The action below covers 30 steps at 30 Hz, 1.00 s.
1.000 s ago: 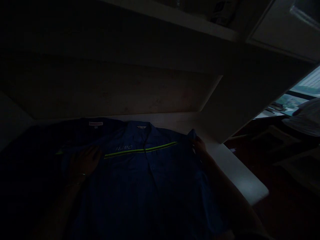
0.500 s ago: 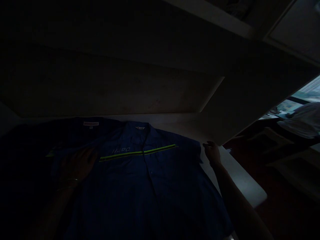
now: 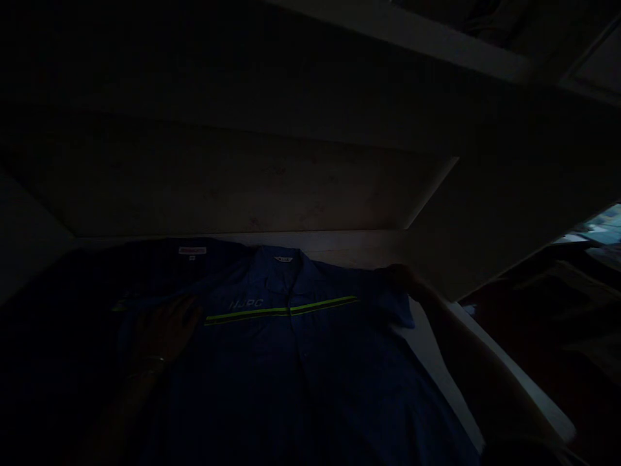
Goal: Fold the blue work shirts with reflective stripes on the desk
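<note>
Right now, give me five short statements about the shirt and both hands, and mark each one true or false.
1. The blue shirt lies spread out, front up, on the white table. True.
2. The left hand lies flat on the shirt's chest, fingers open. True.
3. The stripe across the chest is red. False: it is yellow-green.
4. The right hand is raised high above the shirt's collar. False: it is low, at the shirt's shoulder edge; its grip is too dark to judge.
5. A darker garment with a white label lies beside the blue shirt. True.
</note>
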Available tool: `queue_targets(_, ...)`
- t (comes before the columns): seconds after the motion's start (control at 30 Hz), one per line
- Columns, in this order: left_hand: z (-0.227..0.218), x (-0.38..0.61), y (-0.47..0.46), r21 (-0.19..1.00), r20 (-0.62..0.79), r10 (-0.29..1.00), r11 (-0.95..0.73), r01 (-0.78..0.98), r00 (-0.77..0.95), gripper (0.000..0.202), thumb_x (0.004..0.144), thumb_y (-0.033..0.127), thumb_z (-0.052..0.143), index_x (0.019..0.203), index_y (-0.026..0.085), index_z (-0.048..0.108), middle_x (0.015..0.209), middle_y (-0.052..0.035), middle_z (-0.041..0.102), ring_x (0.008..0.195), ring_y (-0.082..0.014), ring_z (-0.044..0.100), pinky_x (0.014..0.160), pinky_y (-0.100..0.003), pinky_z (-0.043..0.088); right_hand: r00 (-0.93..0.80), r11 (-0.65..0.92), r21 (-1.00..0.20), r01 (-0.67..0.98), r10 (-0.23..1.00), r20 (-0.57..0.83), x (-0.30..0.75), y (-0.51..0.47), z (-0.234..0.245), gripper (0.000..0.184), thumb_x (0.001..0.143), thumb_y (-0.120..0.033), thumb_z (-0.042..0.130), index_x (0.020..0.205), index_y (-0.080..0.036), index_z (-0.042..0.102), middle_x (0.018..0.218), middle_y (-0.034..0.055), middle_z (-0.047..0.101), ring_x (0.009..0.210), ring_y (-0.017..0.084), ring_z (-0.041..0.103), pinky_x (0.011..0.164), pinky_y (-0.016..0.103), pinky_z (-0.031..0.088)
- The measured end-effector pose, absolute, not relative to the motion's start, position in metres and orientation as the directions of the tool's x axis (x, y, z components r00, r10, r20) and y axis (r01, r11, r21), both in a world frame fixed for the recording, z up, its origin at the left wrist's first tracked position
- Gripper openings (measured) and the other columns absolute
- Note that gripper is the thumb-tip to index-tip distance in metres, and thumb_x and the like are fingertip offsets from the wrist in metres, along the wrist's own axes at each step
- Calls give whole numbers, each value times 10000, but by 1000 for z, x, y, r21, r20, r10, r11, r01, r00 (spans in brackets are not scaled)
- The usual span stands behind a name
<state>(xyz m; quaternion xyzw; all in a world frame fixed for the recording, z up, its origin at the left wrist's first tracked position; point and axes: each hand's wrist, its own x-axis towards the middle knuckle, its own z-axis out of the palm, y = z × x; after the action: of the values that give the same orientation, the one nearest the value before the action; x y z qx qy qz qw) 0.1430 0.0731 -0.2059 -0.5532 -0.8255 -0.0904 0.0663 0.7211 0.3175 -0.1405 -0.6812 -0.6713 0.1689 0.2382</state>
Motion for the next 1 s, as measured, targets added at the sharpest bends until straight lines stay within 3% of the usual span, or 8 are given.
queue_targets(0.13, -204, 144, 73, 57, 193, 909, 366, 929, -369, 556, 924, 523, 274, 1345, 279, 543, 1446, -57, 532, 1274, -317, 478, 1110, -581, 248, 119, -20, -476, 879, 977, 179, 715, 342, -134, 311, 891, -318, 491, 995, -140, 724, 1086, 153, 690, 1018, 285, 615, 847, 369, 473)
queue_targets(0.33, -204, 145, 73, 59, 212, 907, 360, 931, -364, 555, 924, 519, 271, 1346, 278, 539, 1438, -54, 540, 1298, -304, 463, 1123, -577, 232, 257, -123, -446, 887, 932, 255, 681, 345, -144, 373, 922, -294, 428, 1176, -133, 648, 1270, 188, 587, 1164, 322, 548, 962, 451, 422)
queue_targets(0.47, -206, 143, 73, 74, 233, 904, 351, 933, -359, 563, 921, 507, 272, 1352, 259, 535, 1442, -55, 535, 1286, -303, 471, 1127, -572, 230, 72, 109, -342, 933, 877, 476, 642, 307, -156, 386, 961, -354, 389, 1255, -194, 582, 1352, 121, 547, 1229, 292, 496, 1062, 473, 328)
queue_targets(0.57, -205, 143, 73, 74, 215, 911, 345, 936, -353, 576, 914, 510, 275, 1346, 242, 546, 1428, -68, 546, 1267, -324, 480, 1116, -590, 239, -80, 238, -234, 943, 841, 534, 629, 263, -168, 363, 979, -367, 363, 1186, -193, 605, 1283, 117, 596, 1182, 282, 521, 1055, 468, 335)
queue_targets(0.63, -203, 144, 73, 71, 207, 915, 340, 938, -347, 577, 914, 507, 269, 1339, 241, 555, 1420, -73, 553, 1264, -324, 482, 1116, -593, 239, -83, 236, -234, 943, 850, 521, 636, 235, -179, 379, 980, -402, 361, 1153, -179, 614, 1241, 139, 611, 1156, 286, 534, 1024, 452, 377)
queue_targets(0.73, -203, 144, 73, 59, 208, 913, 345, 937, -350, 564, 920, 490, 259, 1344, 253, 546, 1434, -76, 538, 1283, -310, 470, 1124, -579, 235, -149, 263, -238, 935, 901, 408, 664, 201, -202, 455, 983, -445, 331, 1267, -176, 565, 1326, 147, 572, 1219, 276, 515, 1036, 432, 401)
queue_targets(0.9, -211, 136, 75, 37, 157, 919, 361, 932, -362, 546, 921, 519, 264, 1376, 320, 491, 1472, -32, 506, 1314, -306, 447, 1124, -556, 237, -216, 223, -99, 970, 973, 84, 705, 159, -234, 512, 1004, -411, 246, 1482, -266, 361, 1561, 49, 354, 1416, 297, 332, 1137, 658, 158)
queue_targets(1.0, -215, 134, 77, 24, 160, 910, 384, 923, -383, 576, 907, 552, 246, 1380, 318, 476, 1490, -20, 487, 1308, -319, 450, 1124, -571, 234, -133, 135, -21, 991, 990, 53, 705, 147, -227, 494, 988, -417, 329, 1444, -260, 434, 1528, 56, 406, 1396, 325, 362, 1134, 661, 150)
